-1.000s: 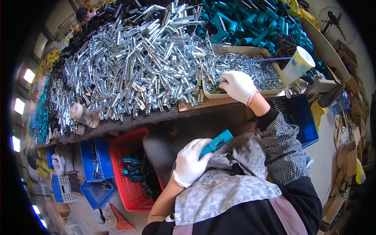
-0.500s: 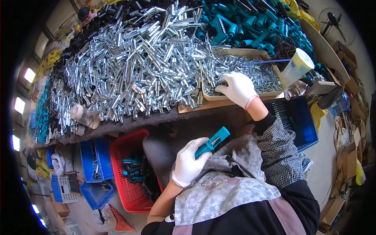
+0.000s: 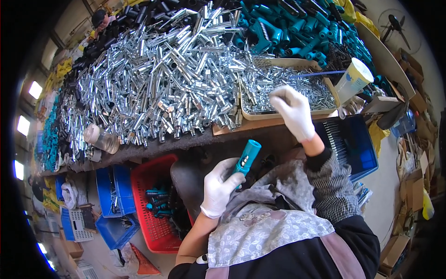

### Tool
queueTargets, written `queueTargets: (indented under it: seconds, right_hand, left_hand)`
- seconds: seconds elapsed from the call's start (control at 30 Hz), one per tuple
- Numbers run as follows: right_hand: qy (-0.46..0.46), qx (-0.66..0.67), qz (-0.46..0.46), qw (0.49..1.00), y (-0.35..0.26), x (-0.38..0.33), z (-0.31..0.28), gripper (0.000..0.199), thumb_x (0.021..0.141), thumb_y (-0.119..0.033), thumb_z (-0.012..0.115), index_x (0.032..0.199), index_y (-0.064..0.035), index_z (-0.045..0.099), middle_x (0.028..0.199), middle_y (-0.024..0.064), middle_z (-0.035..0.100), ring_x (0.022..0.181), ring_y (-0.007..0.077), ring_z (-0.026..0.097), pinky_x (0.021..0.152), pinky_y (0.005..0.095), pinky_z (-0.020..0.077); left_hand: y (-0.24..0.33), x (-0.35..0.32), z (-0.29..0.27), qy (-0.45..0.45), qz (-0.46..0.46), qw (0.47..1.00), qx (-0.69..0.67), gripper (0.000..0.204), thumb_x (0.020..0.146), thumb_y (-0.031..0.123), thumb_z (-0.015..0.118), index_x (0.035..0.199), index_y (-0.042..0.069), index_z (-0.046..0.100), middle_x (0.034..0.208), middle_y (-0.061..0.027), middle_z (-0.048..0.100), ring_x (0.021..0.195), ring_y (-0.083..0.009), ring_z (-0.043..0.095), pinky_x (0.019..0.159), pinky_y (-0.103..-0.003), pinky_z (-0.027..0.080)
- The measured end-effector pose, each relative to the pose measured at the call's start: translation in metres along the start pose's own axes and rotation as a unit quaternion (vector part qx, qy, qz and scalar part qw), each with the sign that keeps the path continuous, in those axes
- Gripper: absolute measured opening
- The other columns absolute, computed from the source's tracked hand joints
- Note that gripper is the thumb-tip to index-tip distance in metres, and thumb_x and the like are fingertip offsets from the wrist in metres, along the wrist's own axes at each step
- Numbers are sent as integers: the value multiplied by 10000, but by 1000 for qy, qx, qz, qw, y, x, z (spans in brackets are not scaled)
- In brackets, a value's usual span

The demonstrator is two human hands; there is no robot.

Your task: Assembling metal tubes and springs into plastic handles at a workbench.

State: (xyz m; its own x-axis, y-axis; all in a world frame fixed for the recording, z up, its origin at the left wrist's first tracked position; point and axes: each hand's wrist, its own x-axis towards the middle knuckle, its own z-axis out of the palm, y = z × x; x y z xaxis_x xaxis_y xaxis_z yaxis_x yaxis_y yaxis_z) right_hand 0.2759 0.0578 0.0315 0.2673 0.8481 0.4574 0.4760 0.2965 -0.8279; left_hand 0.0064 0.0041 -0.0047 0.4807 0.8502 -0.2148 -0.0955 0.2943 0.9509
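My left hand (image 3: 217, 189), in a white glove, is wrapped round a teal plastic tool housing (image 3: 250, 154). It stands tilted above my lap, its round end up, with a slot in the side where metal shows. In front of the shallow tray (image 3: 297, 114) hovers my gloved right hand (image 3: 294, 110), its fingers curled together. Anything it pinches is hidden. Small metal pins and fittings (image 3: 320, 93) fill the tray. Left of it spreads a big heap of shiny metal tubes and connectors (image 3: 162, 79).
Teal housings (image 3: 304, 28) are piled at the back right. A paper cup (image 3: 353, 80) stands beside the tray, and a plastic bottle (image 3: 101, 138) lies at the table's left edge. Below are a red basket (image 3: 148, 223), blue bins (image 3: 116, 190) and a blue crate (image 3: 367, 153).
My right hand has lifted from the tray's left part and moved right and slightly nearer. My left hand has turned the teal housing more upright, bringing its slotted side into view.
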Motion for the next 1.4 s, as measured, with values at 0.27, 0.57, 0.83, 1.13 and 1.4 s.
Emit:
queueTargets:
  seconds: [0.27, 0.57, 0.83, 1.13, 1.4]
  right_hand:
    - [-176, -13, 32, 984, -27, -89, 33, 127, 824, -113, 743, 875, -9, 690, 825, 123, 670, 760, 235, 670, 699, 325, 515]
    - [-241, 258, 316, 881, -4, -93, 35, 214, 890, -173, 762, 1005, -20, 667, 912, -16, 671, 835, 79, 597, 762, 276, 502]
    - [-231, 321, 218, 892, -2, -90, 42, 541, 871, -231, 786, 1295, 4, 545, 1171, 68, 628, 1073, 149, 597, 975, 343, 485]
    - [-150, 185, 127, 963, -22, -81, 59, 520, 821, -234, 760, 1239, -7, 548, 1016, 98, 618, 929, 177, 588, 879, 328, 495]
    - [-322, -216, -237, 891, -49, -28, 15, 619, 591, -338, 874, 1112, -88, 652, 995, 85, 650, 968, 301, 630, 817, 408, 503]
  left_hand:
    - [-2, 12, 13, 34, 69, 997, -9, 429, 913, 40, 631, 1318, -66, 543, 1135, -86, 634, 949, -120, 594, 813, -268, 505]
    - [-8, 8, 11, 5, 38, 999, -29, 522, 935, 139, 684, 1381, -65, 503, 1137, -87, 641, 895, -123, 616, 746, -267, 533]
    - [-10, 14, 9, -66, -3, 992, -104, 588, 945, 232, 662, 1407, -74, 467, 1102, -88, 641, 883, -145, 632, 757, -280, 543]
    - [-2, 14, 17, -76, -20, 971, -226, 695, 941, 362, 679, 1423, -75, 436, 1039, -104, 641, 850, -174, 632, 721, -282, 518]
    - [14, 20, -19, -82, 105, 977, 166, 523, 869, 110, 726, 1329, -60, 547, 1071, -118, 679, 953, -159, 648, 832, -301, 528]
